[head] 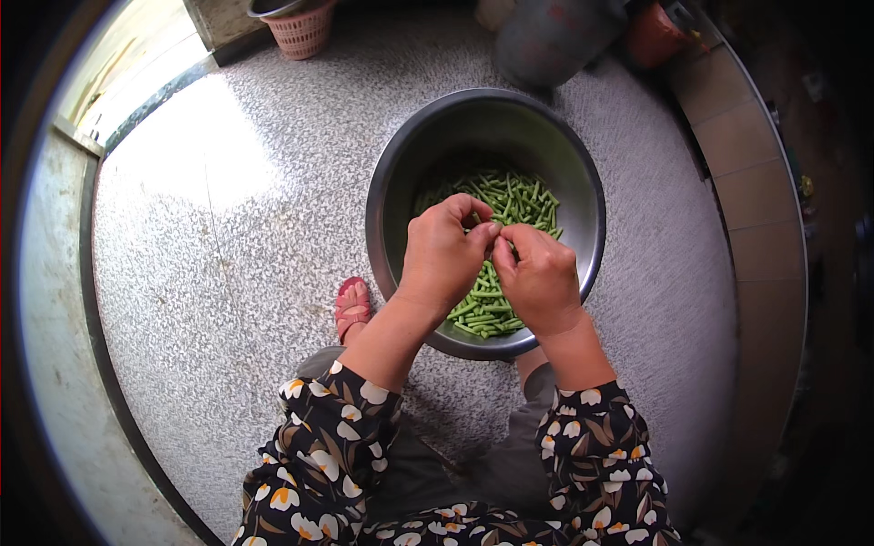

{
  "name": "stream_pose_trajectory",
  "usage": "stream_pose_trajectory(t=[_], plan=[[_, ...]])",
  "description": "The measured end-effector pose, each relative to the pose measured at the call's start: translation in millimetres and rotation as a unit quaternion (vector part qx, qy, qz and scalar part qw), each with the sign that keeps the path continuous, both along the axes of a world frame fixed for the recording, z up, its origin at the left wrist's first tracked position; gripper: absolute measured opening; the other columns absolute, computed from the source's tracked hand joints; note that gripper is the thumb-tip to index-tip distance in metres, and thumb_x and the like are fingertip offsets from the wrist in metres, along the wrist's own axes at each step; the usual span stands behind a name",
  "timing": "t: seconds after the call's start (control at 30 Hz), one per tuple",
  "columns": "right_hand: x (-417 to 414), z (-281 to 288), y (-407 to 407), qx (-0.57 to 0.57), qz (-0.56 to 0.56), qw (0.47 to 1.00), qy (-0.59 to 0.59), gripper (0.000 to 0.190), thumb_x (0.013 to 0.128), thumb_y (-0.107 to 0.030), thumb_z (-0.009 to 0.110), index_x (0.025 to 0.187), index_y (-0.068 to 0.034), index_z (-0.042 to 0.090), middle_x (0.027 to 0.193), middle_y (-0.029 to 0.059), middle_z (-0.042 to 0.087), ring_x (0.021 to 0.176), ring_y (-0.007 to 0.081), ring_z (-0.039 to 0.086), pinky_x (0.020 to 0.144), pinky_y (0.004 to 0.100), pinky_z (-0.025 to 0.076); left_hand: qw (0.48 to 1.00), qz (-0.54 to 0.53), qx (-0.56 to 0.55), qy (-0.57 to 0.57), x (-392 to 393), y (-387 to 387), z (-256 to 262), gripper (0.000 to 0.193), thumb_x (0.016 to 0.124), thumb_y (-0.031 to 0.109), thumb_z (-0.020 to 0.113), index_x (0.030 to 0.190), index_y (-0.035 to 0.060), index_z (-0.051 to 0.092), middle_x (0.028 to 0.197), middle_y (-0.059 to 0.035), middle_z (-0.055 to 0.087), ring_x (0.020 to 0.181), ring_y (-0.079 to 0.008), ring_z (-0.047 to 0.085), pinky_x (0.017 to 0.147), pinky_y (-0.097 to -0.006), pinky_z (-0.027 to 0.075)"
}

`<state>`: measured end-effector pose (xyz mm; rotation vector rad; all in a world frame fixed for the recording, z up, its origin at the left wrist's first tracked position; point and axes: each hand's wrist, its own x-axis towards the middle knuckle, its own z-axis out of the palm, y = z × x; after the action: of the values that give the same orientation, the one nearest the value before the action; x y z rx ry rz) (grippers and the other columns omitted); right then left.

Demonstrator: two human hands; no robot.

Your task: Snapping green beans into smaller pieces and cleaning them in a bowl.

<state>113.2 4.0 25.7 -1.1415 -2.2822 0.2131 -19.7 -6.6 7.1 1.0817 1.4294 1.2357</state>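
Note:
A deep, round stainless steel basin (486,94) stands on the floor in front of me, between my feet. Cut green bean pieces (509,198) cover its bottom. Above them, my left hand (450,249) and my right hand (539,269) meet with thumbs and forefingers pinched together. A small piece of green bean (476,218) shows at the fingers of my left hand. The fingers of both hands hide most of what is between them, so its full length cannot be seen. Both wrists hang over the near part of the basin.
A pink plastic basket (300,33) with a bowl on top is at the far left. A dark grey container (546,41) and a reddish-brown pot (655,37) stand beyond the basin. A tiled ledge (751,198) runs along the right. My red sandal (353,307) rests on the speckled floor (273,286).

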Motion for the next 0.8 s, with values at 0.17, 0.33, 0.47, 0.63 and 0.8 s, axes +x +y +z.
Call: stream_pose_trajectory(t=[0.17,0.33,0.47,0.63,0.8], plan=[[-8.3,-7.8,2.6,0.018,-0.080,0.994,-0.075,0.008,0.080,-0.011,0.062,0.082,-0.004,0.060,0.067,0.0138,0.060,0.062,0.0309,0.062,0.055,0.0394,0.049,0.995,0.036,0.054,0.073,0.9,-1.8,0.2,0.009,0.079,0.005,0.069,0.084,-0.0010,0.065,0.069,-0.0076,0.066,0.062,-0.0096,0.063,0.058,-0.0230,0.050],[11.0,-16.7,9.1,-0.103,-0.138,0.985,0.017,0.010,0.079,-0.012,0.064,0.086,-0.005,0.064,0.075,0.0138,0.064,0.069,0.0333,0.063,0.063,0.0405,0.050,0.980,0.039,0.111,0.159,-9.5,3.9,-5.5,0.025,0.079,0.011,0.069,0.100,-0.0006,0.063,0.097,-0.0184,0.065,0.091,-0.0255,0.064,0.081,-0.0322,0.050],[28.3,-34.9,-10.8,-0.166,-0.035,0.985,-0.027,0.013,0.074,-0.009,0.068,0.087,-0.006,0.066,0.084,0.0119,0.065,0.084,0.0327,0.062,0.070,0.0405,0.049,0.945,0.093,0.159,0.272,-20.5,7.1,-21.0,0.041,0.079,0.018,0.070,0.115,0.0011,0.057,0.121,-0.0238,0.055,0.114,-0.0366,0.053,0.097,-0.0399,0.042],[37.1,-52.7,-32.4,-0.160,-0.015,0.971,-0.179,0.012,0.074,-0.010,0.067,0.086,-0.006,0.066,0.080,0.0108,0.065,0.079,0.0329,0.062,0.068,0.0402,0.049,0.975,0.052,0.078,0.203,-24.2,6.6,-6.5,0.028,0.081,0.019,0.068,0.104,0.0023,0.064,0.102,-0.0196,0.065,0.096,-0.0316,0.064,0.084,-0.0365,0.049],[33.2,-66.8,-30.4,-0.161,-0.061,0.985,-0.023,0.012,0.078,-0.010,0.068,0.089,-0.006,0.066,0.075,0.0108,0.066,0.065,0.0257,0.064,0.061,0.0342,0.050,0.983,0.015,0.031,0.179,-28.2,4.3,-4.0,0.021,0.082,0.017,0.065,0.096,0.0013,0.067,0.088,-0.0178,0.068,0.083,-0.0284,0.067,0.075,-0.0345,0.052]])
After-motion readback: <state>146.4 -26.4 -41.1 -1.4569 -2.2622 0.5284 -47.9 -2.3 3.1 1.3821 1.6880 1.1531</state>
